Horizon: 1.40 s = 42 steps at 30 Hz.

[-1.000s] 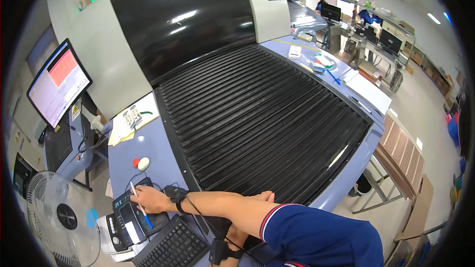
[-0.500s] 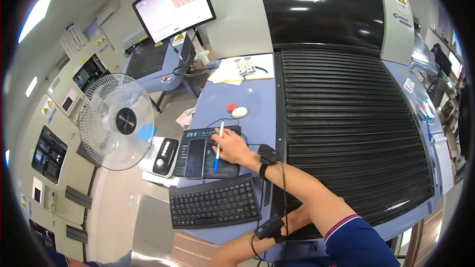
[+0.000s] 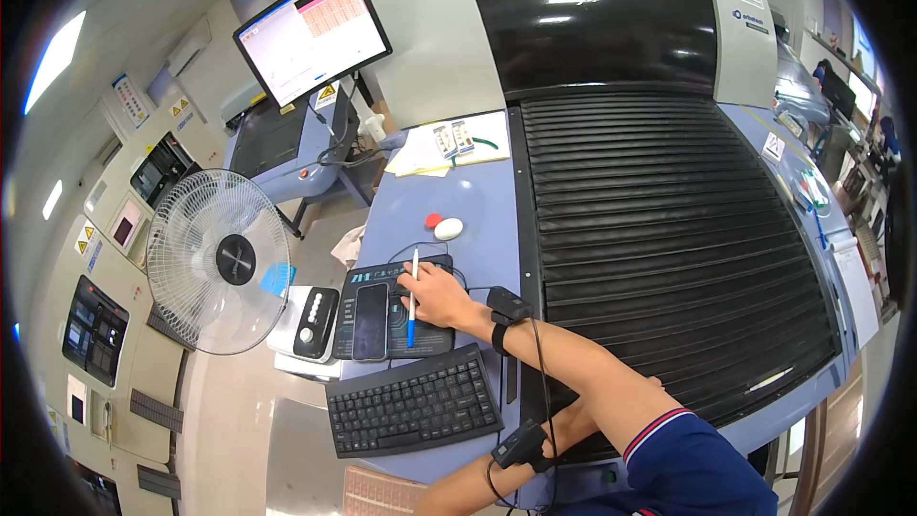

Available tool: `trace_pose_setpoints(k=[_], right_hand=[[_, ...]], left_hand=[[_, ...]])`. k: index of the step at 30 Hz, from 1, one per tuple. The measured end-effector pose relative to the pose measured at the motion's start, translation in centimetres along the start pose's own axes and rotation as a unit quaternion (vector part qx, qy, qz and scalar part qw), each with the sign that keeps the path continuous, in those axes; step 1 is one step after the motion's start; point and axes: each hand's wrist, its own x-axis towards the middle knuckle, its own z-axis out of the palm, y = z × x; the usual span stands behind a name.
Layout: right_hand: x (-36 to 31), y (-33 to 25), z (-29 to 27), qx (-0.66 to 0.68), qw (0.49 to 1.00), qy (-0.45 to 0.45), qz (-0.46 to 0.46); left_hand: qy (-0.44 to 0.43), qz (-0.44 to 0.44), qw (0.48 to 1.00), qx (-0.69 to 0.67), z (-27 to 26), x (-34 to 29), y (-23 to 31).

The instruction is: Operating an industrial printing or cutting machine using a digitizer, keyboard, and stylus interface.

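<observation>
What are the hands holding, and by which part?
Right hand: a pen, by its white barrel. Left hand: mostly hidden behind the right arm; cannot tell.

The pen [image 3: 412, 311] is coloured white and blue; the black mouse pad [image 3: 435, 337] is printed in teal; the navy sleeve [image 3: 707, 468] is trimmed with red and white stripes.

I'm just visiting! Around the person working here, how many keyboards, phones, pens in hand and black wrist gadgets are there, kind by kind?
Keyboard: 1
Phone: 1
Pen, in the right hand: 1
Black wrist gadgets, one on each arm: 2
Total: 5
</observation>
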Motion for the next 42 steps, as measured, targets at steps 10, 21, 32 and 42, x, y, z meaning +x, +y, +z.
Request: trace_pose_setpoints(k=[10, 21, 32, 42], right_hand=[[0.1, 0.0, 0.0, 0.004, 1.000, -0.016, 0.016], [-0.2, 0.1, -0.3, -0.003, 1.000, -0.006, 0.013], [-0.2, 0.4, 0.0, -0.007, 1.000, -0.011, 0.015], [0.0, -0.3, -0.3, -0.003, 1.000, 0.002, 0.015]], left_hand=[[0.010, -0.002, 1.000, -0.006, 0.2, -0.5, -0.1], [0.014, 0.001, 1.000, -0.001, 0.2, -0.3, 0.3], [0.055, 0.044, 0.997, 0.026, -0.1, -0.6, 1.9], [0.042, -0.038, 0.998, -0.035, -0.5, -0.2, 1.8]])
